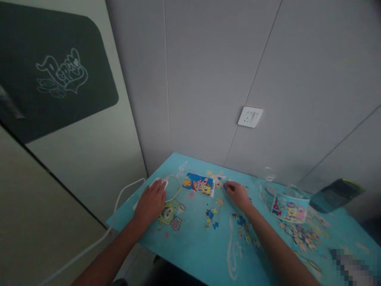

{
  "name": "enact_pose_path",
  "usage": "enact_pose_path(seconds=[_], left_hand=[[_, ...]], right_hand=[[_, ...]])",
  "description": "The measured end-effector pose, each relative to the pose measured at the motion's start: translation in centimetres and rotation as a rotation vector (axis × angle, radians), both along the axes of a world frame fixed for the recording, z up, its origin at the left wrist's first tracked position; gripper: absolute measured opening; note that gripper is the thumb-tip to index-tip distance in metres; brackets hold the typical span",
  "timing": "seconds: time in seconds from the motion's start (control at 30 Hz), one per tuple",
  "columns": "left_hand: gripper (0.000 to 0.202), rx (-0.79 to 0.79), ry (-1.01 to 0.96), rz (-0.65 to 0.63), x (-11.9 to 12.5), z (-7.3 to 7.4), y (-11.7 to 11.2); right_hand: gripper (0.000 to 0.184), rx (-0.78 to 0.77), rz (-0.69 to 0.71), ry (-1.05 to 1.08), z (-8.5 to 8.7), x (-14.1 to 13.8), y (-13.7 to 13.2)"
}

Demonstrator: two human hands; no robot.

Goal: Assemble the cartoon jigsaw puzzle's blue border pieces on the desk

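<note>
My left hand lies flat, fingers stretched out, over a white power strip at the table's left side. Most of the strip is hidden beneath it. My right hand is closed in a pinch on a small blue jigsaw puzzle piece. Just left of that hand is a colourful cartoon picture card. Loose puzzle pieces sit nearer to me, between my arms. More pieces lie beside my right forearm, some partly covered by it.
A light blue printed table stands against a grey wall with a socket. To the right are a clear container with a cartoon label, a pile of puzzle pieces and a dark translucent object. A white cable hangs off the left edge.
</note>
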State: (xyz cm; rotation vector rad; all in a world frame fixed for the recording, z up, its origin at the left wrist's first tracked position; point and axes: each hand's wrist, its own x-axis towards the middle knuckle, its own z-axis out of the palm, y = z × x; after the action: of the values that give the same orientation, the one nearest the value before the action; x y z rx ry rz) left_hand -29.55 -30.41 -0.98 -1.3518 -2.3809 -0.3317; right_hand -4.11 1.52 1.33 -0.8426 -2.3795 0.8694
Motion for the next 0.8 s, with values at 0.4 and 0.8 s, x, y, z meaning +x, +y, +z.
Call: enact_pose_path(seconds=[0.4, 0.8], left_hand=[[0.041, 0.217, -0.453, -0.727, 11.5, 5.7, 8.9], [0.035, 0.331, -1.097, -0.791, 16.1, 1.2, 13.5]], right_hand=[[0.039, -0.632, -0.129, 0.475, -0.3, 5.0, -7.3], [0.013, -0.367, -0.062, 0.360, 0.0, 5.5, -9.8]])
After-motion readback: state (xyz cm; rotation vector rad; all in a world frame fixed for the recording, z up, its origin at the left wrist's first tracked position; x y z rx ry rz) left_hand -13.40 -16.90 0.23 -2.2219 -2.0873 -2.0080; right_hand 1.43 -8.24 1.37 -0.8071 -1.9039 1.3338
